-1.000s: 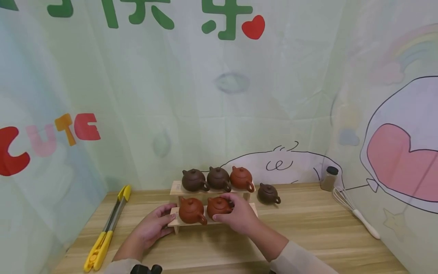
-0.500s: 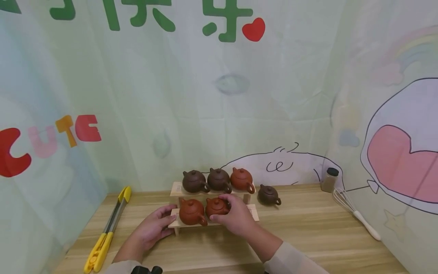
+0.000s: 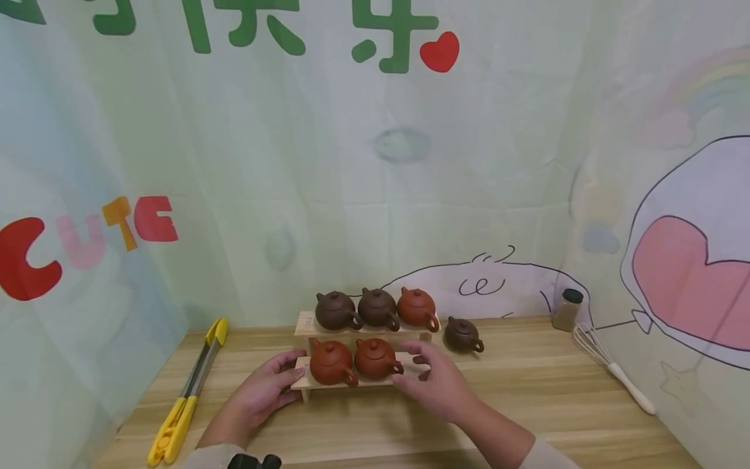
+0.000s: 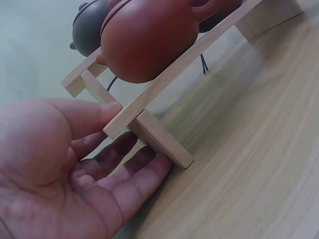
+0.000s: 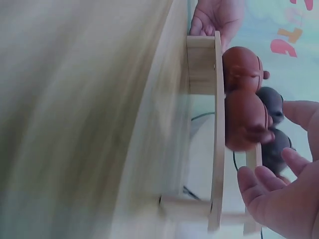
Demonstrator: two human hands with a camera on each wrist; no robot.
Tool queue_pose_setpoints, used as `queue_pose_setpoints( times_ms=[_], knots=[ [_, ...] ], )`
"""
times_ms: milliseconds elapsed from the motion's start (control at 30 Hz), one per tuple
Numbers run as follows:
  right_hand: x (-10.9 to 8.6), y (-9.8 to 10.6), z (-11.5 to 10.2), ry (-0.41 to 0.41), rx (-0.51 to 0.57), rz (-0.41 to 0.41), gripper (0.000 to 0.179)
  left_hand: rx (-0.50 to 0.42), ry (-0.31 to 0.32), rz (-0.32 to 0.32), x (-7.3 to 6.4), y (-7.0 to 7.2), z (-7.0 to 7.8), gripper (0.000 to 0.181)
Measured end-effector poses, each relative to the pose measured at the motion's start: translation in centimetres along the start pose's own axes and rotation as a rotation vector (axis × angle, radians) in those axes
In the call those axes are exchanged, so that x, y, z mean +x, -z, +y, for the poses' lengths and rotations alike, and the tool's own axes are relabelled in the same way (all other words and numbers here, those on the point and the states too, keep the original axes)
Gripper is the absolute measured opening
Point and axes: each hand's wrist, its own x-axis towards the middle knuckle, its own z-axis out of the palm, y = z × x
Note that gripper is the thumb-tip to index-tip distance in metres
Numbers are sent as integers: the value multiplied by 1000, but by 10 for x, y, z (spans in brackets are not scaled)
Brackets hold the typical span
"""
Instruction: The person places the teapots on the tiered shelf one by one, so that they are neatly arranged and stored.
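Observation:
A two-tier wooden stand [image 3: 306, 324] bears small clay teapots. My left hand [image 3: 269, 384] grips the left end of its lower shelf, thumb on top and fingers beneath by the leg [image 4: 162, 142]. On that shelf sit two reddish teapots, a left one [image 3: 331, 363] and a right one [image 3: 374, 358], handles toward the front right. Beside the right one, my right hand [image 3: 442, 384] spreads thumb and fingers and holds nothing; in the right wrist view its fingertips [image 5: 246, 179] are apart from the pot. The upper shelf carries two dark brown teapots [image 3: 335, 311] and a reddish one [image 3: 416, 307].
Another dark brown teapot [image 3: 463, 335] stands on the wooden table [image 3: 527, 417] right of the stand. Yellow-handled tongs [image 3: 187, 394] lie at the left. A black-lidded jar [image 3: 568, 311] and a whisk [image 3: 612, 368] are at the right, and a printed curtain hangs behind.
My right hand has let go of the right reddish teapot on the lower shelf and drawn back to the right. That pot moved slightly left beforehand. My left hand keeps its grip on the stand.

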Motion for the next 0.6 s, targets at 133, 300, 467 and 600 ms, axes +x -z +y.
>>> queue_pose_setpoints(
  times_ms=[133, 300, 467, 600],
  knots=[
    [-14, 18, 9, -47, 16, 62, 56, 0, 1, 9, 0, 0, 1, 63],
    [-24, 43, 23, -89, 4, 114, 52, -1, 2, 9, 0, 0, 1, 64],
    [-27, 67, 44, -115, -52, 133, 55, -6, 0, -5, 0, 0, 1, 63],
    [-23, 82, 61, -150, -89, 145, 61, -10, 2, -2, 1, -1, 1, 62]
  ],
)
